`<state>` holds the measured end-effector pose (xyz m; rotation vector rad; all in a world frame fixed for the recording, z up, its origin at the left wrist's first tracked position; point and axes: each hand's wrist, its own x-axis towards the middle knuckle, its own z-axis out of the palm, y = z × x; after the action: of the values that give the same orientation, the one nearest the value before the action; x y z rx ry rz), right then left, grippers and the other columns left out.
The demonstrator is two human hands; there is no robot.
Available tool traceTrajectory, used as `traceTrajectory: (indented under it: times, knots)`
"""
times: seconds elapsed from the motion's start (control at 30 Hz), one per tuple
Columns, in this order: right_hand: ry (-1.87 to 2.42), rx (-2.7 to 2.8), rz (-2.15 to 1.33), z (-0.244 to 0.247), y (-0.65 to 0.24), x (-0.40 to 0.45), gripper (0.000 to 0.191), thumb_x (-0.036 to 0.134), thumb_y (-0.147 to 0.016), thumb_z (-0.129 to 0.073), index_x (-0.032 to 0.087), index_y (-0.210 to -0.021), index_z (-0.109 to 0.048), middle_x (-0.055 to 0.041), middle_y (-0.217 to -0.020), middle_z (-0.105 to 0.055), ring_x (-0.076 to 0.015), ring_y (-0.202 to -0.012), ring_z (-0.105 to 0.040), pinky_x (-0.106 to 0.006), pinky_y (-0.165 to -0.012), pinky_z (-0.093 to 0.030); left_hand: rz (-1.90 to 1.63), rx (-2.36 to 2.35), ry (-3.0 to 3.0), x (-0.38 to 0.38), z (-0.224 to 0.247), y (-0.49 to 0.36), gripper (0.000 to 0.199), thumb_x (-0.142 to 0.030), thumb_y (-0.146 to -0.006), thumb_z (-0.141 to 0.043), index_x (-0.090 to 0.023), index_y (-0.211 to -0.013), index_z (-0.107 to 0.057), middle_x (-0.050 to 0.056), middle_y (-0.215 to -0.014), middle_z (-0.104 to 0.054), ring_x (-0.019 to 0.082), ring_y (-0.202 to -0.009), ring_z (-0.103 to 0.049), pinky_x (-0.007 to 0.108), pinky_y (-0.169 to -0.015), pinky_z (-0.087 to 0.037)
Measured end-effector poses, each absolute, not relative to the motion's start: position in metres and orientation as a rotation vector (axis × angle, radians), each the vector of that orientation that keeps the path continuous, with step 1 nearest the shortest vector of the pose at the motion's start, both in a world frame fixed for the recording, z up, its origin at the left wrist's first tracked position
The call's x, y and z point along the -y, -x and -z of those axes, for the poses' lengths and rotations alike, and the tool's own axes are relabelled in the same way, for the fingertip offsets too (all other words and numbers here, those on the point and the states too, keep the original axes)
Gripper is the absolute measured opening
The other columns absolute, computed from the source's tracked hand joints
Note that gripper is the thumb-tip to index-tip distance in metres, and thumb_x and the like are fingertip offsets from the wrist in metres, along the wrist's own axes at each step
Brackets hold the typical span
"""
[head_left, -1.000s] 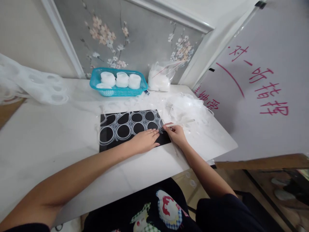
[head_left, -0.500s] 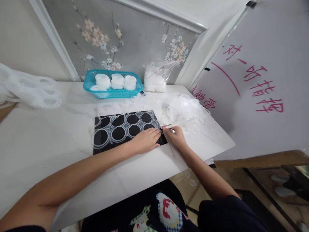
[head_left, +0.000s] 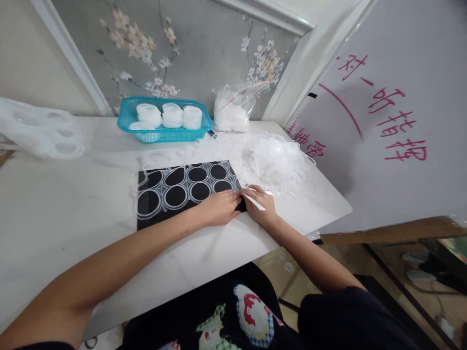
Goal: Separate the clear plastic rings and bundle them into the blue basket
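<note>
On the bench [head_left: 73, 194], beside the scraps [head_left: 273, 160] and in front of the basket [head_left: 164, 134], is pressing the sheet [head_left: 188, 186] onto the black mat [head_left: 144, 222] with the left hand [head_left: 219, 206] open and nearly flat, while pinching a slim white stick [head_left: 254, 200] at the sheet's near right corner with the right hand [head_left: 264, 209] mostly closed. Is looking feather-light, limp and easily torn at the narrow links between rings, so is probably calling for flat-fingered support and a soft hold along the outer edge.
</note>
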<state>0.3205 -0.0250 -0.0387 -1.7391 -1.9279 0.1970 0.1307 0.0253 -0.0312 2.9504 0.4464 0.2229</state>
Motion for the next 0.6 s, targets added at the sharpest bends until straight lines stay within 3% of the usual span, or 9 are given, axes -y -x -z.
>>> traceTrajectory:
  times: [0.07, 0.13, 0.2, 0.23, 0.37, 0.47, 0.6]
  knots:
    - [1.846, 1.773, -0.077, 0.017, -0.337, 0.005, 0.023, 0.019, -0.089, -0.054, 0.021, -0.098, -0.075, -0.0093, -0.094, -0.079, -0.0251, -0.103, -0.07, -0.03, -0.076, -0.054, -0.203, -0.414, -2.963, -0.028, 0.026, -0.13, 0.046, -0.031, -0.099, -0.054, 0.002, -0.13, -0.059, 0.022, -0.137, -0.059, 0.029, -0.133, -0.054, 0.038, -0.115, -0.037]
    - [1.975, 1.277, 0.183, -0.013, -0.359, -0.019, 0.025, 0.022, -0.091, -0.051, 0.014, -0.092, -0.075, -0.0142, -0.089, -0.077, -0.0255, -0.089, -0.072, -0.033, -0.08, -0.053, -0.171, -0.382, -2.978, -0.029, 0.023, -0.127, 0.044, -0.033, -0.098, -0.056, -0.003, -0.13, -0.06, 0.019, -0.138, -0.059, 0.026, -0.132, -0.055, 0.037, -0.115, -0.038]
    - [1.956, 1.078, 0.335, -0.037, -0.372, -0.037, 0.04, 0.023, -0.097, -0.036, 0.005, -0.108, -0.07, -0.0225, -0.108, -0.073, -0.0304, -0.106, -0.068, -0.044, -0.096, -0.048, -0.169, -0.381, -2.998, -0.026, 0.022, -0.121, 0.046, -0.037, -0.098, -0.056, -0.007, -0.133, -0.058, 0.018, -0.142, -0.056, 0.026, -0.133, -0.054, 0.037, -0.115, -0.038]
    - [1.911, 1.057, 0.36, -0.042, -0.372, -0.04, 0.04, 0.023, -0.097, -0.035, 0.008, -0.106, -0.071, -0.0207, -0.111, -0.073, -0.03, -0.109, -0.067, -0.045, -0.099, -0.046, -0.188, -0.404, -3.009, -0.023, 0.023, -0.116, 0.049, -0.039, -0.098, -0.056, -0.007, -0.136, -0.056, 0.018, -0.145, -0.053, 0.027, -0.135, -0.052, 0.038, -0.115, -0.038]
    - [1.679, 1.571, -0.236, -0.009, -0.326, -0.016, 0.024, 0.029, -0.088, -0.056, 0.02, -0.078, -0.075, -0.0091, -0.094, -0.079, -0.0288, -0.098, -0.073, -0.041, -0.093, -0.052, -0.293, -0.634, -3.034, -0.002, 0.03, -0.094, 0.055, -0.044, -0.098, -0.054, -0.004, -0.136, -0.054, 0.022, -0.146, -0.051, 0.03, -0.136, -0.051, 0.04, -0.113, -0.04]
    - [1.541, 1.655, -0.623, 0.029, -0.285, 0.01, 0.024, 0.036, -0.086, -0.06, 0.022, -0.075, -0.076, -0.0054, -0.094, -0.08, -0.0268, -0.095, -0.074, -0.036, -0.086, -0.056, -0.273, -0.781, -3.04, 0.009, 0.034, -0.08, 0.054, -0.044, -0.099, -0.052, -0.002, -0.133, -0.057, 0.024, -0.141, -0.055, 0.031, -0.134, -0.053, 0.042, -0.113, -0.04]
    - [1.506, 1.572, -0.783, 0.044, -0.271, 0.019, 0.027, 0.043, -0.084, -0.063, 0.022, -0.073, -0.076, -0.0048, -0.093, -0.08, -0.0266, -0.091, -0.075, -0.036, -0.082, -0.057, -0.218, -0.789, -3.024, 0.012, 0.036, -0.072, 0.054, -0.044, -0.103, -0.044, -0.003, -0.136, -0.055, 0.023, -0.143, -0.053, 0.031, -0.137, -0.05, 0.043, -0.114, -0.039]
